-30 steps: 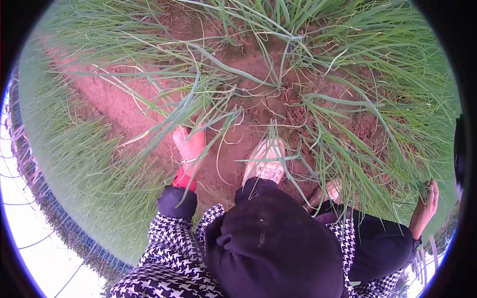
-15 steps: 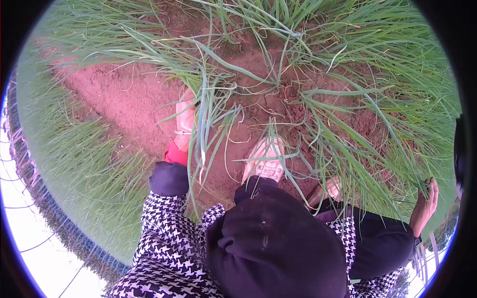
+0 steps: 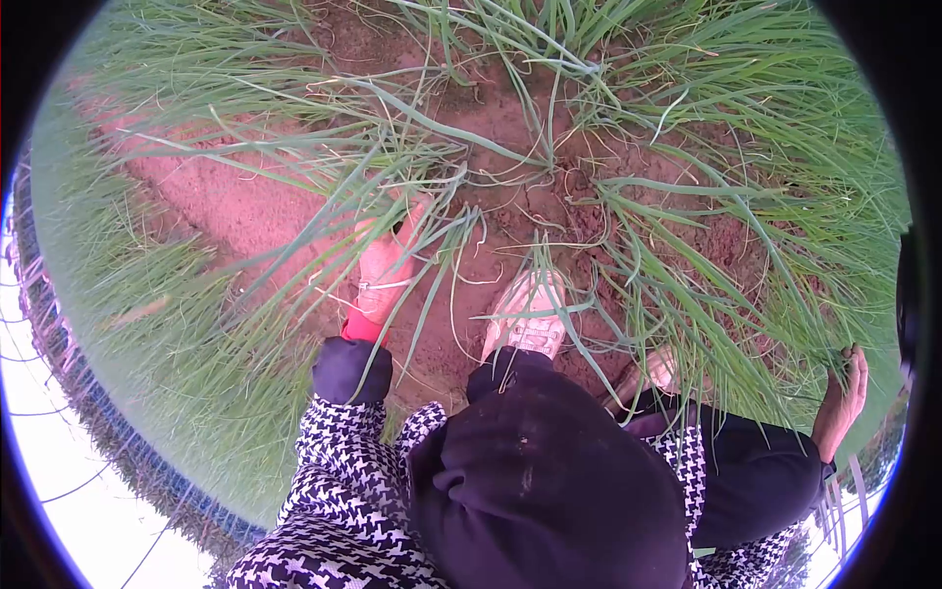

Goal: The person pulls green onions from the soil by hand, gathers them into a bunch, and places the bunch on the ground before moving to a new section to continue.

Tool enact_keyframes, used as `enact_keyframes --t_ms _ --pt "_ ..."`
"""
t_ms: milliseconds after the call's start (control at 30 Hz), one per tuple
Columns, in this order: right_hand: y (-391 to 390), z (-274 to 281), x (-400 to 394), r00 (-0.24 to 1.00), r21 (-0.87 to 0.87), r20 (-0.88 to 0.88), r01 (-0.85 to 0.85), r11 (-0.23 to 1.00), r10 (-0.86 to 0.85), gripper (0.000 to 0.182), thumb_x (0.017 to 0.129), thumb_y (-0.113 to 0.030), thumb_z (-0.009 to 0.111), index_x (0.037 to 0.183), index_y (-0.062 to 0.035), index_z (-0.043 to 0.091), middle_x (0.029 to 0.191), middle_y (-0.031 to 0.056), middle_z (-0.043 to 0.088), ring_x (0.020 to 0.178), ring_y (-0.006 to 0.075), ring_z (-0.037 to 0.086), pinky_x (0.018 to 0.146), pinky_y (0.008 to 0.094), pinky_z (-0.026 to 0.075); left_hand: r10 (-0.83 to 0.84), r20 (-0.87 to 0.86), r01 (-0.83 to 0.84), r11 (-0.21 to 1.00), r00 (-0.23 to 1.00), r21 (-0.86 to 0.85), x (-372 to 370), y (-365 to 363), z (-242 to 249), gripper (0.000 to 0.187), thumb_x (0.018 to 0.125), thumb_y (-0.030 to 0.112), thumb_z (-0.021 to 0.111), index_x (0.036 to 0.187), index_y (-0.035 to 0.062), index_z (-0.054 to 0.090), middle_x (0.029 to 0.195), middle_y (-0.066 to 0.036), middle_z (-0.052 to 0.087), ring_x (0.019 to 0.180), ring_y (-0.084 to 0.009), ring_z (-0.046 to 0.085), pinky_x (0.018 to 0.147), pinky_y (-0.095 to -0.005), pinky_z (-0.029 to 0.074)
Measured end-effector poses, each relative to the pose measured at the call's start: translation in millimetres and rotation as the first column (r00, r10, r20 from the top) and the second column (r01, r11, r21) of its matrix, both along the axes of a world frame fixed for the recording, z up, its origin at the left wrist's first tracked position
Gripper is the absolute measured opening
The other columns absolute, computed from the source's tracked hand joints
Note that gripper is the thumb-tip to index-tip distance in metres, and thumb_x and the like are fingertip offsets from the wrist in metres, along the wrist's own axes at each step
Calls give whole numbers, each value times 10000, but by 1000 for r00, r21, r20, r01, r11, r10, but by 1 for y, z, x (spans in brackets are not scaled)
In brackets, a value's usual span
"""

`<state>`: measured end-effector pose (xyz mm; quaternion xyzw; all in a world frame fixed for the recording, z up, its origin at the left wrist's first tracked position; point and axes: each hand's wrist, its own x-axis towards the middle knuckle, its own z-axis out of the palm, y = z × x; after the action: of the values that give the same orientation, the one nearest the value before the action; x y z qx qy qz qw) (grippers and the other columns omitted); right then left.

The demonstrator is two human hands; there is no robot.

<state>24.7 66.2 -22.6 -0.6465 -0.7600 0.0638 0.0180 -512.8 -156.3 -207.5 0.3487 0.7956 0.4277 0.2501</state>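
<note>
The pink rubbery glove (image 3: 381,270) on the left hand looks smooth and a bit dusty, with a brighter red cuff. The right hand (image 3: 840,402) is bare skin, with dirt on it. The long thin green leaves (image 3: 687,294) look smooth and soft, a little shiny, and bendy like grass. The reddish-brown soil (image 3: 245,211) is matt, crumbly and rough, with small lumps. The black and white checked cloth sleeve (image 3: 343,471) looks woven and soft. The dark cloth trousers (image 3: 540,491) are matt and a bit fuzzy, with specks of dust. The pale shoe (image 3: 525,319) looks like cloth, dull and stained with soil.
</note>
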Motion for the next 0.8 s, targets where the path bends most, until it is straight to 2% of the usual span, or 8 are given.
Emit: enact_keyframes --t_ms 33,100,133,233,333,500,633,800 --pt "-1 1 6 990 6 94 -107 994 106 429 815 80 478 1234 -15 476 1146 79 519 1018 152 512 884 245 411 65 119 -62 998 991 -29 2 3 -4 215 784 -3 626 997 -12 599 957 -108 620 886 -168 581 804 -300 466" --pt "-5 -2 4 967 -56 -234 92 994 -103 445 808 84 484 1240 -20 472 1151 86 519 1022 153 513 881 245 410 68 198 -75 997 978 26 3 12 -11 252 775 60 659 1005 -12 582 930 -129 604 891 -208 585 757 -352 476" --pt "-5 -6 -1 897 -107 -393 174 979 -203 453 804 86 487 1244 -22 470 1153 90 518 1024 154 514 879 245 410 43 1 -43 999 999 10 3 17 -15 266 768 76 665 1004 -12 582 926 -144 602 875 -233 591 735 -369 475" --pt "-2 4 -13 985 -59 -157 57 997 -65 414 835 45 483 1244 -17 471 1153 86 519 1033 151 510 870 252 414 -124 -391 105 992 912 -68 -1 34 -14 297 736 158 672 977 -1 600 930 -213 592 812 -350 597 659 -432 468" --pt "-8 -7 -5 777 -146 -545 281 949 -314 360 874 -9 467 1234 -10 479 1144 76 521 1036 149 508 864 256 413 -219 -168 102 849 961 -519 4 50 7 298 721 201 662 962 33 618 966 -198 591 801 -374 588 684 -435 463" --pt "1 1 -3 912 -91 -276 289 953 -303 336 883 -31 466 1216 -3 487 1151 73 520 1041 156 508 875 268 413 -266 -349 171 945 899 -279 10 62 -11 267 709 231 646 929 79 635 993 -134 589 778 -346 602 654 -429 477" --pt "-1 3 12 992 -15 125 -32 999 34 421 819 64 483 1230 -28 478 1162 92 528 1047 186 516 885 285 412 -287 -452 147 936 845 -319 16 66 -21 207 709 183 634 880 66 628 902 -128 574 746 -327 593 628 -426 472" --pt "1 3 2 988 40 151 -33 999 26 518 765 151 471 1242 -52 472 1164 101 531 1049 196 517 898 294 407 -218 -421 215 975 881 -55 6 64 -40 146 719 95 634 851 33 639 815 -132 592 746 -311 594 638 -384 474"
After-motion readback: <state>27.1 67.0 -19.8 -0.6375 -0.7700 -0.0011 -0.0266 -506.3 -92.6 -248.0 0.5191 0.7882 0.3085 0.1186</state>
